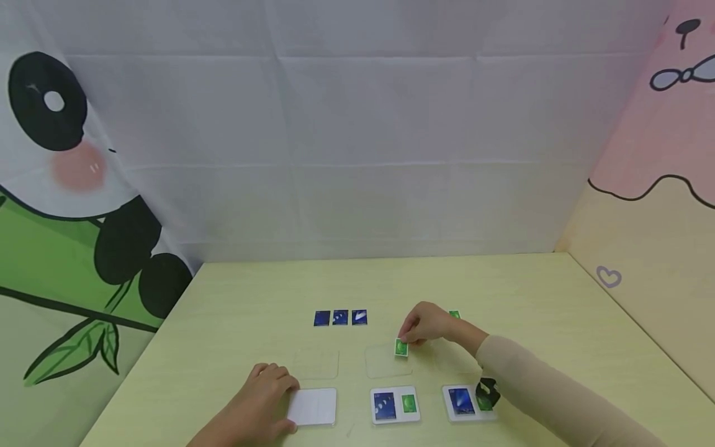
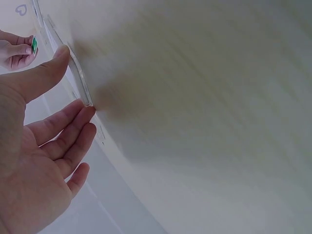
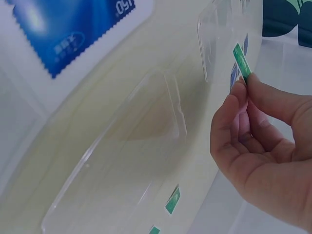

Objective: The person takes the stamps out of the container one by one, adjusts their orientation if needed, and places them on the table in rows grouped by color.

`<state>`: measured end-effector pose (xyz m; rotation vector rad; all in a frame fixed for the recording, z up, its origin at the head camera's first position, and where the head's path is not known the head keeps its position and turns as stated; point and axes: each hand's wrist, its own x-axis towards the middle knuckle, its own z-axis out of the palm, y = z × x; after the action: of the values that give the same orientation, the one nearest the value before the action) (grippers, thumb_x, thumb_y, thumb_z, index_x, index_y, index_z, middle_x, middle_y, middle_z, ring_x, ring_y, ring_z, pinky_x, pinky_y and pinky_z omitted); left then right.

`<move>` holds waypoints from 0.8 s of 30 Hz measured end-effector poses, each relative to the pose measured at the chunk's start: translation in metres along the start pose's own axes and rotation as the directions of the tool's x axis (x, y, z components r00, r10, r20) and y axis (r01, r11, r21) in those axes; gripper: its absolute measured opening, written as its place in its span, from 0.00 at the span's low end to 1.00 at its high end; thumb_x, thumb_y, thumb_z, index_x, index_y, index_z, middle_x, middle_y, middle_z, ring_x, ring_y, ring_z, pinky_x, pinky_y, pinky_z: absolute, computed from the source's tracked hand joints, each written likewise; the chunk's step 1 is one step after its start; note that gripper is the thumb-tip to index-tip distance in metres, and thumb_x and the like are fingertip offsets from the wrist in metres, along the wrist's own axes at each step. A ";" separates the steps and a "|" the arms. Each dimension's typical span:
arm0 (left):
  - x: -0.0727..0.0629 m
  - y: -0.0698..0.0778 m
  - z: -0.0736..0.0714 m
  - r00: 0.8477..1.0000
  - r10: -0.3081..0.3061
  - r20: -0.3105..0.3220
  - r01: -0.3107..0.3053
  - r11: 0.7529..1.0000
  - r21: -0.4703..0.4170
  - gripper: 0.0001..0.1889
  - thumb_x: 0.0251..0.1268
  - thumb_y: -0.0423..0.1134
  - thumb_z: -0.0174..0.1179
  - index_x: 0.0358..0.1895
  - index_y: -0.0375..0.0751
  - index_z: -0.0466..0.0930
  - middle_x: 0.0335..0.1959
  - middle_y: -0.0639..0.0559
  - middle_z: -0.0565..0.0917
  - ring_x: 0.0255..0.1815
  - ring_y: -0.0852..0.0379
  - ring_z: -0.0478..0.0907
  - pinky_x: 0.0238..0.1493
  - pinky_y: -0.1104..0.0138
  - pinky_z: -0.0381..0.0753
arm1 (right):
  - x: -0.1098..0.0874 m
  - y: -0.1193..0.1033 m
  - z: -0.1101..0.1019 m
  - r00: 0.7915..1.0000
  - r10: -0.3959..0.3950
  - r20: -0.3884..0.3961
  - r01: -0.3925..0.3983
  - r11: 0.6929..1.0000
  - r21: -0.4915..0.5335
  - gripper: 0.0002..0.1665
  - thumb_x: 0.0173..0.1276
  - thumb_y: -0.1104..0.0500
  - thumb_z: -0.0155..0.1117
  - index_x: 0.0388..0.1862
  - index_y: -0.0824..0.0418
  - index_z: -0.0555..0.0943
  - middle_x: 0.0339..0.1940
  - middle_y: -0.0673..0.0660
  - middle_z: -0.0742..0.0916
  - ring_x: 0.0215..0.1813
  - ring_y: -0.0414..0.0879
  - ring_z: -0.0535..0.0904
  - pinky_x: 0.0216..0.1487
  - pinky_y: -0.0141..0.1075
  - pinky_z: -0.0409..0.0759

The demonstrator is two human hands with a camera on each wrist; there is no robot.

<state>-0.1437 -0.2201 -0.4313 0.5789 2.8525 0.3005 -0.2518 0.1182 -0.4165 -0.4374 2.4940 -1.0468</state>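
Observation:
My right hand (image 1: pixel 427 323) pinches a small green stamp (image 1: pixel 401 347) between thumb and fingertips, above a clear plastic case (image 1: pixel 385 372). In the right wrist view the stamp (image 3: pixel 241 61) sticks up from the fingertips. My left hand (image 1: pixel 267 397) holds a blank white card (image 1: pixel 313 406) by its left end, with thumb and fingers (image 2: pixel 80 119) at opposite corners. To its right, a middle white card (image 1: pixel 395 421) bears a blue stamp (image 1: pixel 384 405) and a green one (image 1: pixel 409 403). A right-hand white card (image 1: pixel 455 418) also bears a blue and a green stamp.
Three dark blue stamps (image 1: pixel 340 317) lie in a row farther back. Another clear case (image 1: pixel 317 366) lies behind the blank card. Two loose green stamps, one fully visible (image 3: pixel 173 200), lie beyond my right forearm. A cloth wall (image 1: pixel 357 211) closes off the table's back.

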 end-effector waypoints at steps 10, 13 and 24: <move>-0.003 -0.002 0.000 0.997 0.068 -0.045 -0.066 0.997 0.038 0.28 0.40 0.55 0.75 0.45 0.43 0.81 0.40 0.56 0.82 0.44 0.54 0.72 0.59 0.48 0.66 | 0.001 0.002 -0.005 1.000 0.007 -0.004 -0.007 1.000 -0.008 0.05 0.60 0.64 0.68 0.32 0.66 0.87 0.22 0.51 0.86 0.25 0.38 0.77 0.32 0.31 0.81; -0.004 -0.003 0.000 0.990 0.109 -0.088 -0.104 0.993 0.063 0.28 0.39 0.55 0.75 0.44 0.43 0.81 0.40 0.56 0.81 0.44 0.55 0.72 0.57 0.49 0.67 | 0.001 0.003 -0.007 1.000 0.010 -0.010 -0.010 1.000 -0.013 0.05 0.61 0.64 0.68 0.32 0.66 0.87 0.22 0.50 0.85 0.25 0.38 0.77 0.32 0.31 0.81; -0.001 -0.002 0.000 0.999 0.046 -0.027 -0.045 0.999 0.024 0.28 0.39 0.55 0.75 0.44 0.43 0.81 0.40 0.56 0.81 0.44 0.54 0.72 0.60 0.47 0.65 | 0.002 0.009 -0.010 0.999 0.043 -0.025 -0.044 0.998 -0.037 0.04 0.60 0.63 0.69 0.31 0.65 0.87 0.20 0.49 0.84 0.24 0.38 0.75 0.30 0.30 0.80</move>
<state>-0.1434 -0.2223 -0.4313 0.6502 2.8762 0.2854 -0.2591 0.1296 -0.4177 -0.3822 2.5362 -0.9954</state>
